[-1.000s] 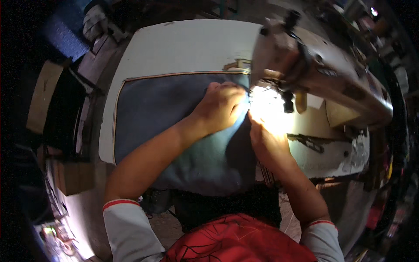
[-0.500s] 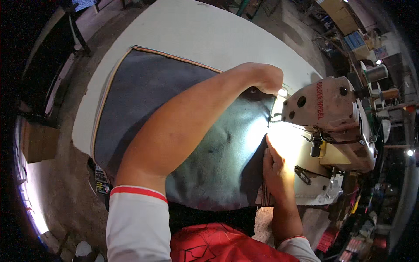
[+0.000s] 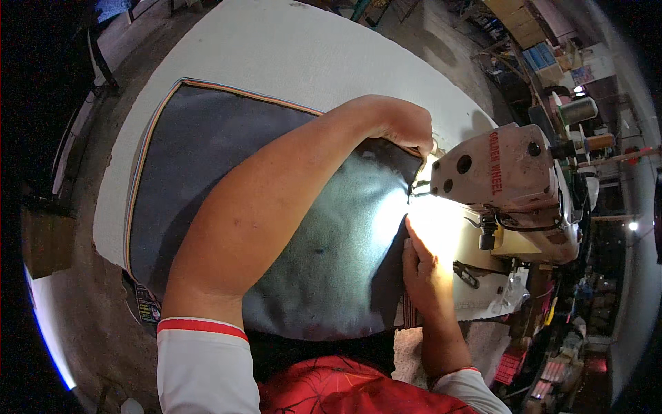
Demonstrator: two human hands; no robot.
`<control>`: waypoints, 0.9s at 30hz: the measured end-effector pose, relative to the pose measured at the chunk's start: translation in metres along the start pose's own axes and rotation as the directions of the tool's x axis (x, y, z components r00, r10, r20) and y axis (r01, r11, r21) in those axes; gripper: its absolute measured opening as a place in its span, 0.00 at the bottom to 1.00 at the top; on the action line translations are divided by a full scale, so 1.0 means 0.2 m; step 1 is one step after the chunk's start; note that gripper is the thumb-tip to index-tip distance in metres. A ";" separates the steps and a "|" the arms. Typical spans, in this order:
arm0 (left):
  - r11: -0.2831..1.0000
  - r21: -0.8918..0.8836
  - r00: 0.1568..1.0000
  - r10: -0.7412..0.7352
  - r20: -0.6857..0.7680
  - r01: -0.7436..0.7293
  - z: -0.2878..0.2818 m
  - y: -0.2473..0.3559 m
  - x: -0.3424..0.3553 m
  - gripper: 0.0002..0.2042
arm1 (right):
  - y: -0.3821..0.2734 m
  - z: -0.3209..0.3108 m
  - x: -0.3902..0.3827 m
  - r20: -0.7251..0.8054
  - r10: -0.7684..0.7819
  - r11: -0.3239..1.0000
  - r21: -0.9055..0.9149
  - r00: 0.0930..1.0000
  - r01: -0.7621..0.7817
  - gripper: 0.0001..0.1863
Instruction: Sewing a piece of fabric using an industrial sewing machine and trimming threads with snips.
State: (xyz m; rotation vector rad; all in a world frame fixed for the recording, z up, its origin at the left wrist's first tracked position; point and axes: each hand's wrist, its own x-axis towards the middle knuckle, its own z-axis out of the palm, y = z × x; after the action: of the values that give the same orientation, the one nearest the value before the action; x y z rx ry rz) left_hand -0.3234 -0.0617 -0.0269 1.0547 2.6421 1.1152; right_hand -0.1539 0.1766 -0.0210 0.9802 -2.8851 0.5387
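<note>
A large dark grey fabric panel (image 3: 289, 200) with striped trim along its edges lies under a sewing machine (image 3: 493, 162). My left arm reaches across the panel. At the far side of the needle area, my left hand (image 3: 407, 125) is closed on the panel's edge, its fingertips partly hidden. My right hand (image 3: 425, 272) rests at the near side of the needle, thumb and fingers closed along the panel's right edge. Bright lamp glare washes out its fingertips and the stitching spot.
The panel lies on a white tabletop (image 3: 276, 48). A dark small tool (image 3: 467, 277) and a crumpled clear plastic piece (image 3: 512, 295) sit right of my right hand. A thread spool (image 3: 578, 110) stands behind the machine. Below the table's left edge is a brown box (image 3: 48, 241).
The whole view has shifted slightly, so the machine, panel and hands appear farther left and a little lower. Both hands keep their places around the needle area.
</note>
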 end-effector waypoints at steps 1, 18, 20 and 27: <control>0.994 -0.022 0.994 -0.108 0.006 0.108 -0.03 0.05 -0.01 0.09 | 0.00 -0.01 0.00 -0.001 -0.012 1.000 0.000 1.000 0.012 0.19; 0.909 -0.389 0.971 -0.210 -0.112 0.151 -0.07 0.16 -0.12 0.22 | -0.01 -0.02 0.02 -0.002 -0.032 0.999 -0.031 0.999 0.032 0.19; 0.882 -0.441 0.968 -0.230 -0.096 0.165 -0.08 0.17 -0.12 0.23 | -0.01 -0.02 0.01 -0.002 -0.025 0.999 -0.021 1.000 0.025 0.19; 0.903 -0.371 0.962 -0.262 -0.074 0.218 -0.12 0.22 -0.14 0.24 | -0.02 -0.02 0.01 -0.004 -0.021 1.000 -0.011 1.000 0.021 0.19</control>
State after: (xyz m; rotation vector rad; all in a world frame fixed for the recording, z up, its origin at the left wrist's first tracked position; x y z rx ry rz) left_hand -0.2846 -0.0725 0.0157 0.5896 2.4262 1.5653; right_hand -0.1545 0.1737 -0.0160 1.0049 -2.8680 0.5223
